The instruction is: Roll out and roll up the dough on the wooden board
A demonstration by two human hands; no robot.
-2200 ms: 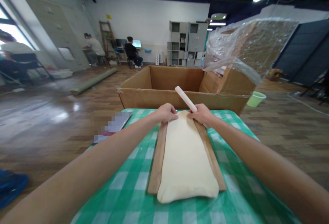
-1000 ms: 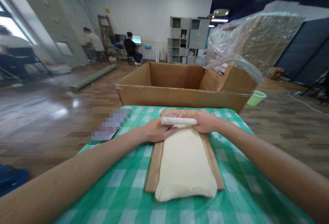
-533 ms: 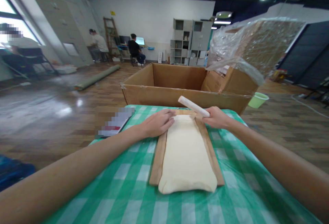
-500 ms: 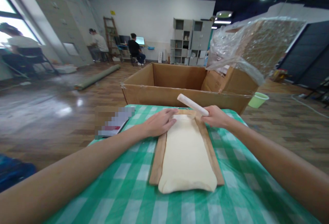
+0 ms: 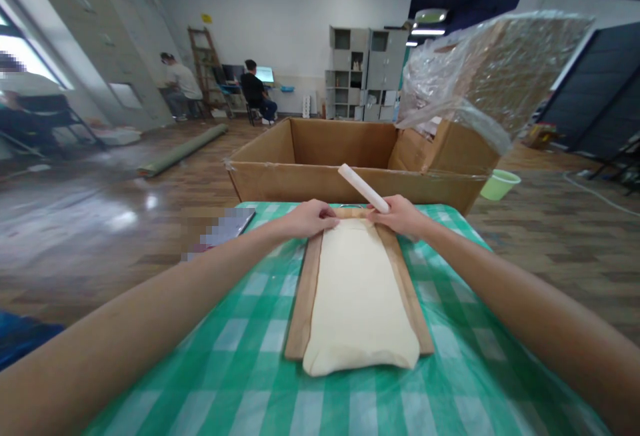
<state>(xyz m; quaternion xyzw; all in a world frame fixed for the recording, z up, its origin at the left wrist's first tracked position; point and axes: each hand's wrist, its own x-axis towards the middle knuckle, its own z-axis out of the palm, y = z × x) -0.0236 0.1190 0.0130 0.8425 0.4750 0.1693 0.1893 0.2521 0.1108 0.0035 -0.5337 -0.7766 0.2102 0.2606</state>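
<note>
A long sheet of pale rolled-out dough (image 5: 357, 296) lies on a wooden board (image 5: 300, 316), its near end hanging over the board's front edge. At the far left corner of the dough, my left hand (image 5: 314, 218) has its thumb and fingers closed on the edge. My right hand (image 5: 400, 216) grips a white rolling pin (image 5: 363, 186), which is tilted up and to the left, clear of the dough. Fingertips of that same hand touch the dough's far right corner.
The board rests on a table with a green-and-white checked cloth (image 5: 210, 369). Beyond it stands a large open cardboard box (image 5: 345, 183) with plastic wrap (image 5: 460, 83). A flat, partly blurred item (image 5: 235, 226) lies at the table's left. A green bucket (image 5: 500, 185) stands right; people sit farther back.
My left hand has gone from lying flat by the dough to pinching its far left corner. My right hand has shifted inward to the far right corner, carrying the rolling pin.
</note>
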